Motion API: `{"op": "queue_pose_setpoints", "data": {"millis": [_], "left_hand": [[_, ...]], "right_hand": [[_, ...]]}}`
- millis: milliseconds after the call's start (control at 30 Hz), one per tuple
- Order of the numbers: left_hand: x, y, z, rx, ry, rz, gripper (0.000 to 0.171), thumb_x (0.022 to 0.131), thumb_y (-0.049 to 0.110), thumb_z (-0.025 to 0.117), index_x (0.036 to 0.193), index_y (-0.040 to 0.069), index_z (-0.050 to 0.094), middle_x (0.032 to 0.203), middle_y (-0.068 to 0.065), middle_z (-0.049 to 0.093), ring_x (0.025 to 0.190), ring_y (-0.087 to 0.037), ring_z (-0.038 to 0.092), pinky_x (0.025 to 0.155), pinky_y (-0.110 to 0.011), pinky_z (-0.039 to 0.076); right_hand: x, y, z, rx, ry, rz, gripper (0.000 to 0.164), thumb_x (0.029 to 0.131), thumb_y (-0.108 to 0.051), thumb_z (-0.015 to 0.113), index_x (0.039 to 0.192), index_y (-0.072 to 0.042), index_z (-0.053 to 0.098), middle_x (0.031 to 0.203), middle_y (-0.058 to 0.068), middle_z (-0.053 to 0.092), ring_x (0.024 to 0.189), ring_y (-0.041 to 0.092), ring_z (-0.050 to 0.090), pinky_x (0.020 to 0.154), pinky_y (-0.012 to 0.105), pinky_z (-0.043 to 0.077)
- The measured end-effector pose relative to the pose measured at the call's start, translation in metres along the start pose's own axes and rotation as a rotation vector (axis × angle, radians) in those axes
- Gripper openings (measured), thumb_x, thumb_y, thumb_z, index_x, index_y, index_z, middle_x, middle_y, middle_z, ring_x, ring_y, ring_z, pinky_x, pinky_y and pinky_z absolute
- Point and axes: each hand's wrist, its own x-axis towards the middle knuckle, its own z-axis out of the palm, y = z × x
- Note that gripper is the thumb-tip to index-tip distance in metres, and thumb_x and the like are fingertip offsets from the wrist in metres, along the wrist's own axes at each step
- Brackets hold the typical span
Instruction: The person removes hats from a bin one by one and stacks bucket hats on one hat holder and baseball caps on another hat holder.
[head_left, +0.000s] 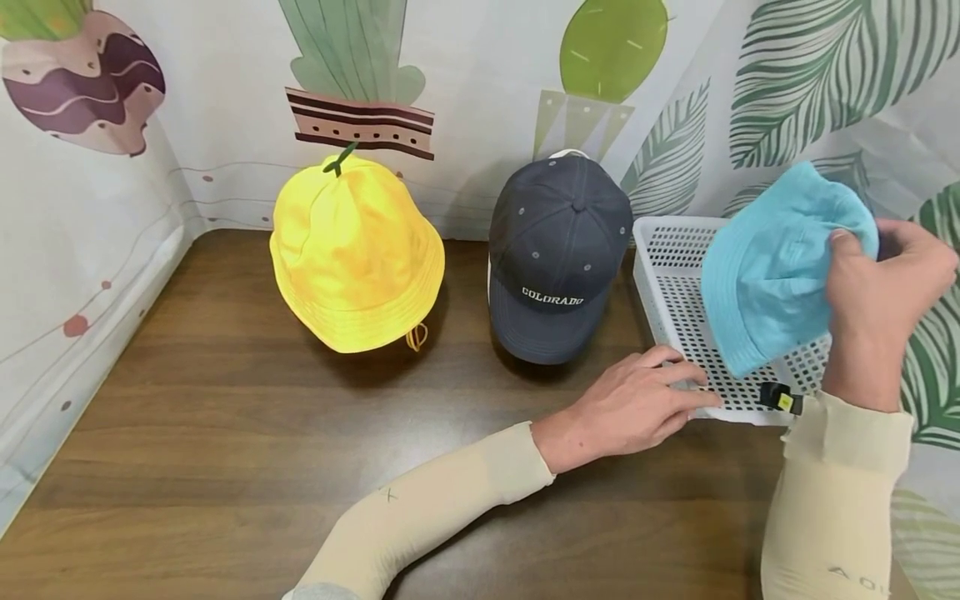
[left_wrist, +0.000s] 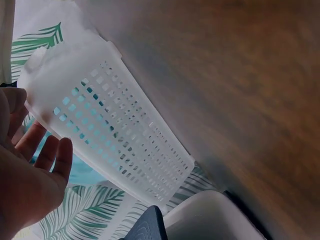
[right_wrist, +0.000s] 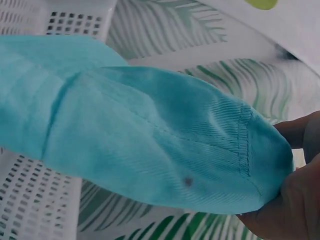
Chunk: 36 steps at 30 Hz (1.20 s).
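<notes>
A light blue bucket hat (head_left: 787,267) is held tilted over the white perforated plastic basket (head_left: 656,304). My right hand (head_left: 888,287) pinches its crown, thumb on the near side and the other fingers partly hidden behind the fabric. The right wrist view shows the blue hat (right_wrist: 150,135) stretching from that grip across the basket (right_wrist: 75,22). At the basket's near left corner my left hand (head_left: 626,404) holds the rim, its fingertips over the edge. In the left wrist view, the left hand's fingers (left_wrist: 62,157) curl at the basket's rim.
A dark navy cap (head_left: 558,225) lettered COLORADO stands just left of the basket. Farther left is a yellow bucket hat (head_left: 352,258) with a green sprout on top. A small black item with a yellow label (head_left: 780,398) shows at the basket's near side. Printed cloth hangs behind the wooden table (head_left: 225,467).
</notes>
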Motion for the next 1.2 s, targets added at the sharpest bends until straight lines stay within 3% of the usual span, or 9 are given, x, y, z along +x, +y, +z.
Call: {"op": "queue_pose_setpoints", "data": {"millis": [233,467,1200], "left_hand": [[0.000,-0.001,0.000,-0.008,-0.003,-0.006,0.040,0.109,0.026,0.055,0.145,0.042,0.064,0.145,0.015,0.060,0.134,-0.013,0.047,0.104,-0.021,0.044],[0.000,-0.001,-0.001,-0.012,-0.010,0.005,0.042,0.109,0.023,0.055,0.145,0.042,0.064,0.146,0.014,0.059,0.134,-0.014,0.047,0.105,-0.022,0.044],[0.000,-0.006,-0.006,-0.026,-0.045,0.007,0.045,0.109,0.022,0.051,0.149,0.039,0.061,0.151,0.012,0.056,0.137,-0.014,0.045,0.111,-0.023,0.039]], "right_hand": [[-0.020,-0.012,-0.005,0.171,0.041,0.006,0.026,0.101,-0.010,0.064,0.124,-0.014,0.074,0.110,-0.012,0.057,0.100,0.002,0.054,0.093,0.022,0.045],[-0.038,-0.022,-0.014,0.381,0.083,-0.004,0.023,0.096,-0.001,0.068,0.115,-0.010,0.075,0.105,-0.005,0.060,0.101,0.007,0.055,0.091,0.023,0.043],[-0.064,-0.038,-0.022,0.462,0.126,-0.177,0.025,0.098,0.002,0.065,0.118,-0.009,0.075,0.113,0.003,0.067,0.106,0.014,0.060,0.094,0.029,0.046]]}}
